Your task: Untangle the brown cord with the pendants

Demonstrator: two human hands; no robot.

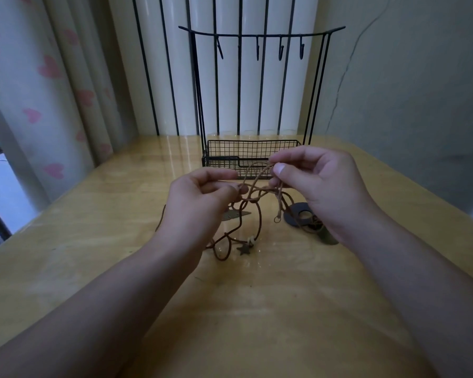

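Observation:
A thin brown cord [258, 216] hangs in tangled loops between my two hands above the wooden table [93, 241]. My left hand [200, 197] pinches the cord by a brown bead at the loops' left side. My right hand [320, 184] pinches an upper loop between thumb and fingers. A small ring [277, 220] dangles at one cord end. Lower loops lie on the table with a star pendant [244, 249] and a pale bead [252, 240]. A flat metal pendant [231, 214] shows beneath my left hand.
A black wire jewellery stand [257, 85] with several hooks and a mesh tray [246, 155] stands just behind my hands. A dark disc with a hole [298, 218] and a small dark cylinder [327, 236] lie under my right wrist. Curtains hang at the left.

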